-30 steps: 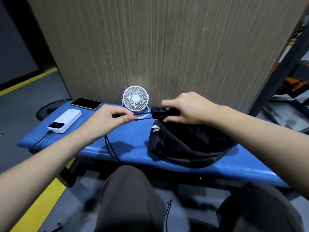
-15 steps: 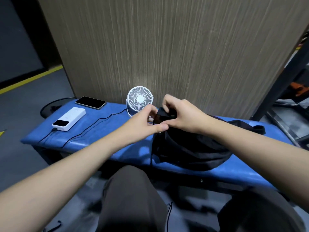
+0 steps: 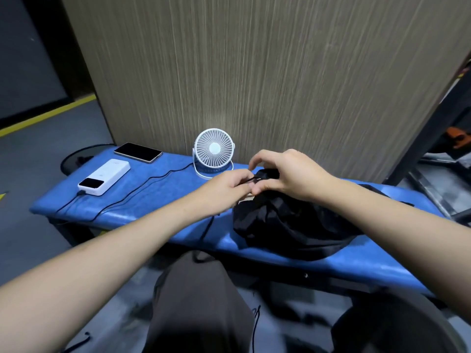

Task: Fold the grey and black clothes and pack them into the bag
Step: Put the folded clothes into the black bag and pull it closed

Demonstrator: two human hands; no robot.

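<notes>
A full black drawstring bag (image 3: 293, 225) lies on the blue padded bench (image 3: 158, 197), its gathered mouth pointing up and left. My right hand (image 3: 285, 174) pinches the bunched neck of the bag. My left hand (image 3: 229, 187) touches it from the left and pinches the thin black drawstring (image 3: 251, 180) right at the neck. A loose length of the cord hangs from under my left hand over the bench's front edge. No grey or black clothes show outside the bag.
A small white desk fan (image 3: 213, 152) stands just behind my hands, its black cable running left. A white power bank (image 3: 104, 180) and a dark phone (image 3: 138, 152) lie at the bench's left end. A wood-grain panel rises behind. My knees are below the bench.
My left hand came in from the left, where it held the drawstring taut, and now meets my right hand at the bag's neck. The cord hangs slack.
</notes>
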